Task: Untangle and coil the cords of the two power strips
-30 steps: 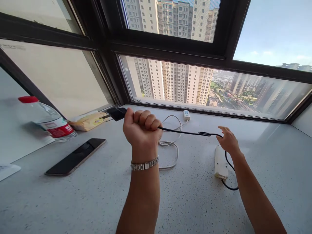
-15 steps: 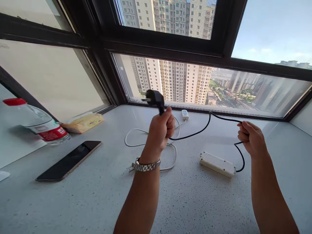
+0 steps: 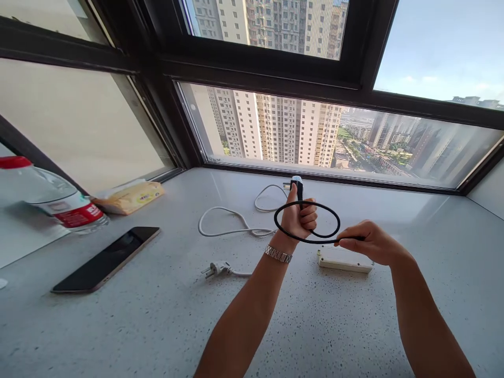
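My left hand [image 3: 297, 218], with a metal watch band on its wrist, is closed around the base of a black power plug [image 3: 296, 193]. The plug points upward, its prongs to the left. From it a black cord [image 3: 338, 223] runs in a loop over my left hand. Farther along, my right hand [image 3: 372, 242] pinches this cord between thumb and fingers. Beneath my right hand a white power strip [image 3: 344, 261] lies on the counter, partly covered by the hand. Behind my left hand lies a white cable [image 3: 224, 209]; a white plug [image 3: 216, 269] rests left of my left forearm.
On the left a black phone [image 3: 108, 259] lies flat on the speckled counter [image 3: 157, 331]. Behind it are a yellow tissue pack [image 3: 136, 197] and a tilted clear bottle [image 3: 66, 202] with a red cap. A dark window frame [image 3: 315, 176] borders the counter's back edge.
My left hand has moved right and down with the plug. My right hand has come left and lower, bringing the cord into a loop. The white plug has come into view.
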Demonstrator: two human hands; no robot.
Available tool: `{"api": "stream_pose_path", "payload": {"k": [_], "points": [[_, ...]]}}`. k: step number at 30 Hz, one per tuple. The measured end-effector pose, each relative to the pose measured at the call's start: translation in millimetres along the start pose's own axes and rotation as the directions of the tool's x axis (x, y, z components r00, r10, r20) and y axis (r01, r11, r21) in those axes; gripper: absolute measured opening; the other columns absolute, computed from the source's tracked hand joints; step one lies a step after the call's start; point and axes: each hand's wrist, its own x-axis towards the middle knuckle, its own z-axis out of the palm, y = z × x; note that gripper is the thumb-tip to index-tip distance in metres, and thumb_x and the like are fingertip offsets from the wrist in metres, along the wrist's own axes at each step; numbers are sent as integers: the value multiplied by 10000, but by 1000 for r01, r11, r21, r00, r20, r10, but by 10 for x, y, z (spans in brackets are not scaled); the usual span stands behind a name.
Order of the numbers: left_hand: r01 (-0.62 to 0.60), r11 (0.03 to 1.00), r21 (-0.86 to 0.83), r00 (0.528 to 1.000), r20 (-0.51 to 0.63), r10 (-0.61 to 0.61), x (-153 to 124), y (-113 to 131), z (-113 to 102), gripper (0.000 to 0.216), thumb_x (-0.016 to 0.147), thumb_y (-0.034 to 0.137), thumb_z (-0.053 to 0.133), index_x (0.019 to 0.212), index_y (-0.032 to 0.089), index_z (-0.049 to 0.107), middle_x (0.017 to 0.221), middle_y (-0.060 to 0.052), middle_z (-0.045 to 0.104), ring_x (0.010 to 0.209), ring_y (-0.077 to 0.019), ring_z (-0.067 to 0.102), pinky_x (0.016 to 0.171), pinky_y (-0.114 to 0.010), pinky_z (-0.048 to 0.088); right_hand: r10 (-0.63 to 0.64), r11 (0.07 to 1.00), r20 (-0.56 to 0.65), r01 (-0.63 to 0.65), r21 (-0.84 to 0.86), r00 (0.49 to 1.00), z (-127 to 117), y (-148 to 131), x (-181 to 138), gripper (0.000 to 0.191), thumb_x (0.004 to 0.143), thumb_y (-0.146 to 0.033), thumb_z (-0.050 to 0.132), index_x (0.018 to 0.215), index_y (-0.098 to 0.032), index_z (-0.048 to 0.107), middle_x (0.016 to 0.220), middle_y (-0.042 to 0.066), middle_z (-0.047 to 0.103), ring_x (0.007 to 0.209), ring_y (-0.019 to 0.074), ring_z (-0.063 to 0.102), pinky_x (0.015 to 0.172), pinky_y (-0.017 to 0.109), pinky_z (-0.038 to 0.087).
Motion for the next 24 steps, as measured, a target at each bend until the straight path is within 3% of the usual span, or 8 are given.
{"api": "stream_pose_path", "payload": {"k": [2,6,10,12,15,18,21,24], "points": [[-20,1000,16,999,40,19,-41,56,-14,692,770,792,355,543,149,471,401,92,200,288,-32,141,292,-156,90,42,999,-22,-42,31,999,-19,63,36,415,816,-522,596,849,-132,735,532,-36,383,488,70,255,438,221,196],[-113,985,129,993,32,110,-94,76,-17,720,720,823,388,486,143,423,421,76,253,302,-18,175,304,-149,117,95,984,-279,-49,169,955,-76,186,103,472,778,-587,598,821,-133,719,472,-80,222,442,65,165,424,231,137],[-257,916,309,965,27,261,-84,-4,11,653,690,700,610,448,129,404,450,77,271,333,-1,182,322,-142,120,130,983,-395,-65,174,909,-83,209,125,478,761,-605,605,781,-138,702,459,-88,215,426,61,158,422,234,129],[-381,867,321,919,31,392,-76,-49,54,649,682,578,711,424,137,312,472,67,279,373,-12,262,336,-139,171,122,986,-355,-70,154,927,-60,205,130,483,773,-606,590,796,-135,699,469,-85,236,422,62,189,417,228,145],[-526,829,189,846,18,533,-111,-66,161,681,749,510,689,437,149,202,495,46,299,466,-50,403,423,-153,341,80,991,-145,-63,119,986,-10,224,150,472,792,-568,596,959,-136,686,538,-47,413,477,89,394,442,214,285],[-504,864,2,864,15,503,-246,8,282,663,850,512,568,467,160,157,466,51,244,420,-55,345,412,-173,336,40,999,14,-40,12,999,52,301,199,494,764,-512,660,1119,-170,633,809,37,627,718,157,582,607,252,441],[-531,843,-82,847,-58,528,-469,150,373,626,919,490,457,488,171,134,434,61,174,354,-51,191,335,-184,189,53,983,7,-50,-179,999,100,458,272,466,734,-479,696,1104,-202,642,986,62,675,868,202,614,730,295,464],[-656,745,-123,755,-114,646,-737,326,408,591,970,457,338,501,175,114,416,53,169,344,-60,137,324,-200,153,115,932,-106,-144,-334,988,79,692,327,311,740,-400,675,981,-204,687,966,61,695,906,226,616,780,328,452]]}}
